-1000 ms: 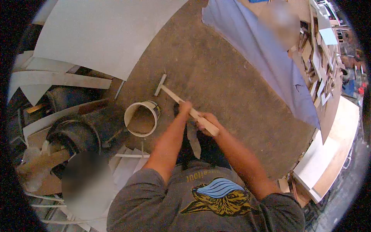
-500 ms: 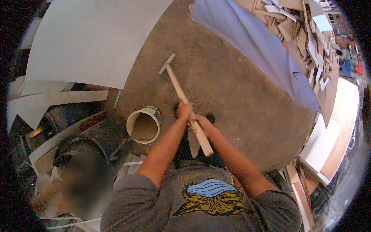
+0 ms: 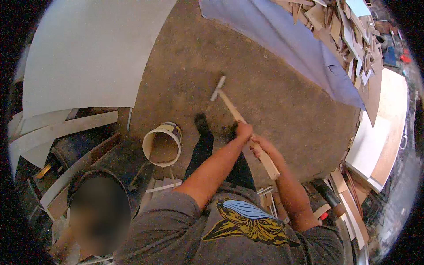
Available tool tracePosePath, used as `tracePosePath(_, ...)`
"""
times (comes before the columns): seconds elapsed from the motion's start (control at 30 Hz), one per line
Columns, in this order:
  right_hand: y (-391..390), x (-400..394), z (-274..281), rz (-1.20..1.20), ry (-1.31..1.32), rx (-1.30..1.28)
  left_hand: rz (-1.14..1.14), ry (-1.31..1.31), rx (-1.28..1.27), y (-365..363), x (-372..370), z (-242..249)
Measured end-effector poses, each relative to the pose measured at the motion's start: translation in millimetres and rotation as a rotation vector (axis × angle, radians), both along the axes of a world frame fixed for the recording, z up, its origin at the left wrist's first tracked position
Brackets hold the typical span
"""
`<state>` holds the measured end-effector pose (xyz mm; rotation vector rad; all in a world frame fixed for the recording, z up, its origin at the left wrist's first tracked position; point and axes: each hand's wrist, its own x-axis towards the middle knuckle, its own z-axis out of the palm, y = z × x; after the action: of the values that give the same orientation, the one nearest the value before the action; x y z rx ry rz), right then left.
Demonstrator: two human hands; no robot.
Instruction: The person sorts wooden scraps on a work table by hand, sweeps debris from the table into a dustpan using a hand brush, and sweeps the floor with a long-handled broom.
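My left hand is closed around the middle of the wooden handle of a T-shaped spreader. Just behind it, nearer my body, my right hand grips the same handle, and the squared butt end sticks out past it. The narrow pale crossbar head points away from me, at or close to the brown surface; contact is hard to make out. A white bucket stands left of my legs, tilted in view, its inside brown.
A large pale sheet spreads at upper left. A bluish-grey sheet lies at upper right, beside a heap of wood offcuts. White and tan boards rest at right. At lower left, a person is close to dark rolls.
Both hands and the spreader have shifted to the right and nearer my body. My legs show more now, and the view has turned slightly. The grip looks the same.
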<state>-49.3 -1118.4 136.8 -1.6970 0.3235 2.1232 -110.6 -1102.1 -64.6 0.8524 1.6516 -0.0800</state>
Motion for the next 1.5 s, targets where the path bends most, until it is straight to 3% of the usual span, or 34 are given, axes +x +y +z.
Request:
tracePosePath(0.03,-4,3,14,0.021,-0.032,0.079,-0.116,-0.004,0.021,2,2,23)
tracePosePath(0.13,-5,-5,38,0.232,-0.23,0.193,0.218,-0.35,0.084,0,-10,68)
tracePosePath(0.2,6,-26,47,0.247,-0.29,0.199,0.329,-0.327,0.106,13,-31,86)
tracePosePath(0.27,31,-60,55,0.094,-0.239,0.181,0.477,-0.336,0.117,26,-61,81)
tracePosePath(0.33,46,-74,-7,-0.068,0.155,0.124,0.65,-0.383,0.113,42,-97,58)
tracePosePath(0.4,76,-112,-22,0.025,0.178,0.341,0.515,-0.219,0.226,72,-146,56)
tracePosePath(0.47,100,-154,-43,0.01,0.244,0.288,0.528,-0.12,0.21,97,-194,28)
tracePosePath(0.53,140,-184,-9,0.27,0.153,0.279,0.707,-0.454,0.191,117,-243,30)
tracePosePath(0.6,162,-216,-41,0.394,0.148,0.317,0.682,-0.413,0.29,137,-282,33)
tracePosePath(0.67,185,-237,-57,0.495,0.123,0.344,0.491,-0.356,0.087,150,-350,-23)
tracePosePath(0.7,197,-245,-60,0.534,0.105,0.35,0.512,-0.287,0.06,156,-362,-14)
tracePosePath(0.77,195,-270,-176,0.357,0.24,0.307,0.542,-0.132,-0.01,165,-382,36)
tracePosePath(0.8,207,-266,-177,0.268,0.325,0.336,0.555,-0.165,-0.001,170,-383,54)
tracePosePath(0.83,218,-253,-170,0.177,0.407,0.36,0.57,-0.199,0.003,172,-381,70)
tracePosePath(0.9,211,-217,-164,0.181,0.315,0.54,0.547,-0.3,-0.019,172,-368,71)
tracePosePath(0.97,187,-162,-123,0.134,0.095,0.687,0.451,-0.427,-0.061,181,-344,46)
tracePosePath(1.07,160,-95,-49,0.198,-0.343,0.796,0.302,-0.424,-0.091,218,-275,90)
tracePosePath(1.2,155,-14,-65,0.068,-0.145,0.13,0.178,-0.557,-0.01,250,-227,91)
tracePosePath(1.27,164,-5,-49,-0.014,-0.097,0.019,0.011,-0.565,0.142,265,-225,61)
tracePosePath(1.33,179,-23,-15,0.044,-0.131,0.007,-0.011,-0.521,0.159,288,-225,63)
tracePosePath(1.4,196,-48,9,0.13,-0.124,0.05,0.116,-0.42,0.04,324,-239,95)
tracePosePath(1.5,227,-95,6,0.27,-0.01,0.262,0.276,-0.384,0.118,352,-287,59)
